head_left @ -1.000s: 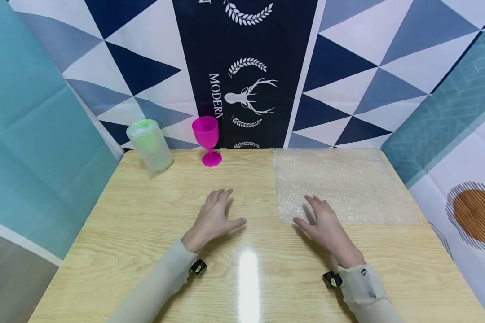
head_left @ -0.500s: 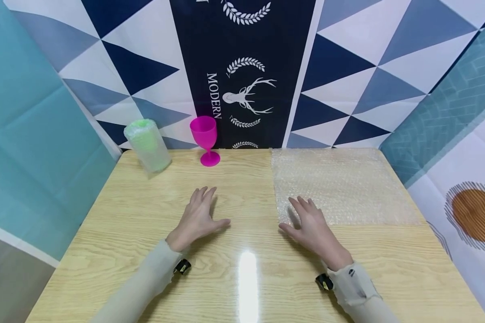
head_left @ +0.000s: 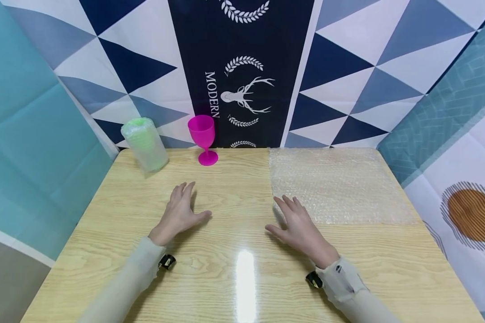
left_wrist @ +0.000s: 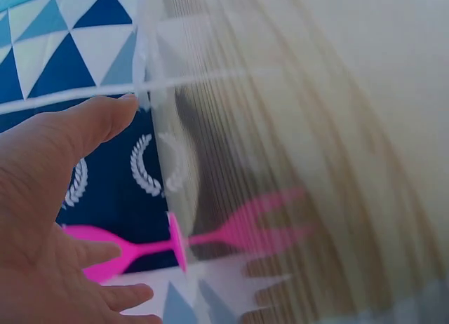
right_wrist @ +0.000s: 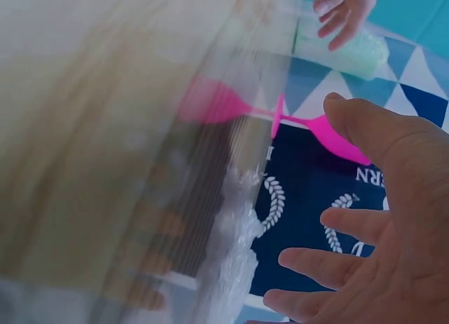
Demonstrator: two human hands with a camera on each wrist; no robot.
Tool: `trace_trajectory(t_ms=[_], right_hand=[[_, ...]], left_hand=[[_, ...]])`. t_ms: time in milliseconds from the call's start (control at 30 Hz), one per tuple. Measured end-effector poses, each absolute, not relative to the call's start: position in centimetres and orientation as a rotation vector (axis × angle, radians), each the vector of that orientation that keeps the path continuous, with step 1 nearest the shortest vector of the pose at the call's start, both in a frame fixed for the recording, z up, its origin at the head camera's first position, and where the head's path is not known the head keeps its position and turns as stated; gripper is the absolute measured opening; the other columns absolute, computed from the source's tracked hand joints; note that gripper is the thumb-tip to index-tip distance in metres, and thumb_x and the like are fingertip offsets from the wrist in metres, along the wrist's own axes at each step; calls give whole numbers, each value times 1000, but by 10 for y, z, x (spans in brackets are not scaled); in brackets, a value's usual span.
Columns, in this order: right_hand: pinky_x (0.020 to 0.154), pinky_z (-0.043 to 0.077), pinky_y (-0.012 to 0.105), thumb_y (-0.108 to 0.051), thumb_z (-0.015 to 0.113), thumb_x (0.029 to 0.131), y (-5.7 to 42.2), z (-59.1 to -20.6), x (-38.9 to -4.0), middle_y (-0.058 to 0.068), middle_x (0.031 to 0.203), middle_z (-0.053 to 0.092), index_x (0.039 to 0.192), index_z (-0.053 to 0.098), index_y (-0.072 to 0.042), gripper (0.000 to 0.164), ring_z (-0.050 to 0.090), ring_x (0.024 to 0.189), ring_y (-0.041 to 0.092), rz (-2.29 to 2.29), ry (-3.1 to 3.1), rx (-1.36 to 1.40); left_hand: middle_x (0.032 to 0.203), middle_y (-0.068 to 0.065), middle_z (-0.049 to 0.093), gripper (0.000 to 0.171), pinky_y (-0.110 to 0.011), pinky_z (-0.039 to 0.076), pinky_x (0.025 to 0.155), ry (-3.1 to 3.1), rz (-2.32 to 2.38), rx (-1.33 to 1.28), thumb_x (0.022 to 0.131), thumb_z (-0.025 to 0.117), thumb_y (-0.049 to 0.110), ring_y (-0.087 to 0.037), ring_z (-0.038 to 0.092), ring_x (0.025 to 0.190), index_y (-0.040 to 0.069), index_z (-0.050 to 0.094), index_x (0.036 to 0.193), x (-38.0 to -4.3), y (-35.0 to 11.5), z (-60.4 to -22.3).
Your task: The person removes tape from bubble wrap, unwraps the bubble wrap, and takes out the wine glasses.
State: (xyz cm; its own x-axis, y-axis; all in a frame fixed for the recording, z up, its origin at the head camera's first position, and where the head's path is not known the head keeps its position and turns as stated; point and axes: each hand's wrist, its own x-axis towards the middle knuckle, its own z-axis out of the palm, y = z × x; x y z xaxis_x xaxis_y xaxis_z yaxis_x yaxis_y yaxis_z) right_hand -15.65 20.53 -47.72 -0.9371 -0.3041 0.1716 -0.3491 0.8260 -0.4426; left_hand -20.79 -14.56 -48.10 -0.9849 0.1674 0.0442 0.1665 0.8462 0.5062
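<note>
Movement toward the person's left marks the last second: the left hand (head_left: 179, 213) now lies in front of the magenta goblet (head_left: 202, 131) and the bubble-wrapped green cylinder (head_left: 146, 146), further left than it was. The right hand (head_left: 301, 228) follows the same way, so its fingertips overlap only the near left corner of the bubble wrap sheet (head_left: 339, 186) in the head view; whether they touch it I cannot tell. Both hands are wide open, fingers lightly bent and spread, thumbs held well away, with nothing in either grasp. The goblet stands upright near the back edge of the wooden tabletop (head_left: 234, 193), just beside the cylinder; the sheet lies flat at the back right. None of these three has visibly shifted, so handling has apparently not begun, though the left hand seems better placed for the cylinder.
</note>
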Motion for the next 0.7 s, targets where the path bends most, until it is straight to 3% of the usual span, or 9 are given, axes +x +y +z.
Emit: trace_trajectory(t_ms=[533, 700], right_hand=[[122, 29, 66, -47, 79, 88, 175, -476, -169, 30, 156, 42, 155, 42, -5, 88, 34, 145, 57, 762, -2903, 633], [123, 29, 65, -48, 77, 89, 163, -472, -171, 28, 157, 42, 156, 41, -8, 87, 34, 146, 55, 788, -2892, 661]], left_hand=[[165, -35, 11, 102, -71, 21, 122, 2990, 1076, 141, 92, 75, 42, -53, 11, 153, -2, 14, 162, -228, -204, -481], [164, -35, 15, 102, -71, 20, 122, 3010, 1172, 122, 92, 76, 37, -53, 14, 152, -3, 14, 161, -235, -217, -482]])
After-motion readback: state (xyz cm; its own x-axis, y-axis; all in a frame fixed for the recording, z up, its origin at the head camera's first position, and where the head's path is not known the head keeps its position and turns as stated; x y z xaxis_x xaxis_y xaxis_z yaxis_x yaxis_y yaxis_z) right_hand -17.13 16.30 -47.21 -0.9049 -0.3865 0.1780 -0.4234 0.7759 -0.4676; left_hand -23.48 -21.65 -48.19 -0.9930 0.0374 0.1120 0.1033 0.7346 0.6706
